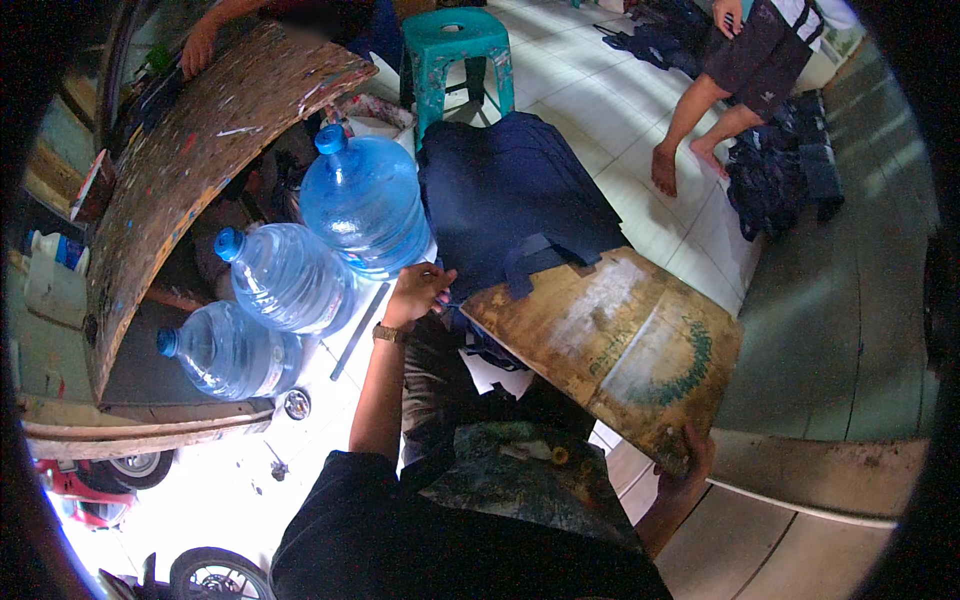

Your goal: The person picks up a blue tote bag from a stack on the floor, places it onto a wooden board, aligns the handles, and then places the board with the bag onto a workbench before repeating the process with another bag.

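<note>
My left hand [418,290] is curled at the near left edge of a stack of dark navy fabric pieces [510,190]; what is between its fingers is too small to make out. The stack lies beside and partly over a worn wooden board [590,350] with green stencilled marks and pale patches. Gripped by my right hand [680,465] is the board’s near right corner, over my lap.
Three blue water jugs [360,210] stand left, by a paint-spattered curved panel [150,190]. A teal stool [455,45] stands behind the fabric. A barefoot person [680,140] is at upper right near dark bundles [765,170]; another person’s hand [197,50] is upper left.
</note>
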### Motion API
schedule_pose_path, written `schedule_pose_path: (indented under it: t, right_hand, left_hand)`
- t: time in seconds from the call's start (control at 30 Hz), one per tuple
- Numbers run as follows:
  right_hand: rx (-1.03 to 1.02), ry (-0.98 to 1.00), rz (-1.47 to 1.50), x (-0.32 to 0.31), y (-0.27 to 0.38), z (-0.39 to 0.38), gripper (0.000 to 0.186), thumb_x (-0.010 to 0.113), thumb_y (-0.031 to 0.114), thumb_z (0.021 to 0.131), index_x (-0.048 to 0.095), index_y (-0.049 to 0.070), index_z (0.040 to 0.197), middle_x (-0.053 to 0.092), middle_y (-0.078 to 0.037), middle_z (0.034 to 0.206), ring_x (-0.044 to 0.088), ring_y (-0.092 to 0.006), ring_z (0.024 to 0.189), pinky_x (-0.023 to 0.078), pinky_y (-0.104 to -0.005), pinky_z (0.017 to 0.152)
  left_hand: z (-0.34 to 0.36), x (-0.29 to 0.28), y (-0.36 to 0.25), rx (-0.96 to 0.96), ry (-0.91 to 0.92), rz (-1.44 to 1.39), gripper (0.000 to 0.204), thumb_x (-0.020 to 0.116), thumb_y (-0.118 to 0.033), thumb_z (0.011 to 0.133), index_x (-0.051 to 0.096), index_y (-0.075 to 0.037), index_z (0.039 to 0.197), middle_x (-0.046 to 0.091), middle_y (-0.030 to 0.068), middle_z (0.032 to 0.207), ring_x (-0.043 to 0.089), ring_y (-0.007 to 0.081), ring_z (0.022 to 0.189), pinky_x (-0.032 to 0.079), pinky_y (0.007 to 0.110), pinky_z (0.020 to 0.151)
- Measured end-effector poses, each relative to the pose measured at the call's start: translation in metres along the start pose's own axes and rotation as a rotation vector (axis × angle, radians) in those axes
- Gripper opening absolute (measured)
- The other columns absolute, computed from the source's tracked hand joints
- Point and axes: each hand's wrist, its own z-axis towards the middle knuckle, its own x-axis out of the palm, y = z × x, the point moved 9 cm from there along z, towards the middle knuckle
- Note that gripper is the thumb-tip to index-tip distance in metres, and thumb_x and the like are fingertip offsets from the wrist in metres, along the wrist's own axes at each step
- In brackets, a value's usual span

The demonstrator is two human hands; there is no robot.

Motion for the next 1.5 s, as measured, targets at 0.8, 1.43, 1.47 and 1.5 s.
schedule_pose_path:
  t: [0.8, 1.43, 1.47, 1.5]
  right_hand:
    - [-0.371, 0.556, -0.605, 0.187, 0.053, 0.147, 0.033, 0.06, 0.034, 0.09, 0.064, 0.003, 0.082, 0.057, 0.002, 0.065, 0.051, -0.0083, 0.056, 0.041, -0.023, 0.054]
    - [-0.146, 0.649, -0.365, 0.05, -0.052, 0.043, 0.032, 0.066, 0.007, 0.083, 0.055, 0.003, 0.113, 0.054, -0.01, 0.108, 0.052, -0.0183, 0.098, 0.043, -0.0331, 0.086]
    - [-0.21, 0.538, -0.25, 0.017, -0.09, 0.058, 0.036, 0.064, 0.005, 0.085, 0.053, 0.003, 0.119, 0.051, -0.012, 0.116, 0.051, -0.0199, 0.104, 0.041, -0.0347, 0.09]
    - [-0.272, 0.432, -0.147, -0.013, -0.126, 0.082, 0.04, 0.061, 0.004, 0.086, 0.05, 0.003, 0.124, 0.048, -0.014, 0.124, 0.049, -0.0216, 0.11, 0.04, -0.0363, 0.095]
  left_hand:
    - [0.0, -0.031, -0.017, 0.131, -0.008, -0.336, 0.057, 0.071, -0.01, 0.082, 0.041, 0.008, 0.127, 0.066, 0.011, 0.092, 0.059, 0.0115, 0.074, 0.049, 0.023, 0.06]
    - [-0.227, 0.003, -0.029, 0.131, 0.428, -0.292, 0.078, 0.078, -0.022, 0.071, 0.037, -0.001, 0.134, 0.064, 0.0119, 0.094, 0.064, 0.0191, 0.087, 0.05, 0.031, 0.082]
    - [-0.22, -0.001, -0.027, 0.159, 0.416, -0.186, 0.075, 0.078, -0.023, 0.072, 0.039, 0.0, 0.132, 0.065, 0.0115, 0.093, 0.063, 0.0182, 0.086, 0.049, 0.03, 0.08]
    - [-0.213, -0.006, -0.03, 0.191, 0.392, -0.077, 0.072, 0.079, -0.023, 0.073, 0.041, 0.0, 0.13, 0.065, 0.0111, 0.091, 0.063, 0.0172, 0.085, 0.048, 0.029, 0.079]
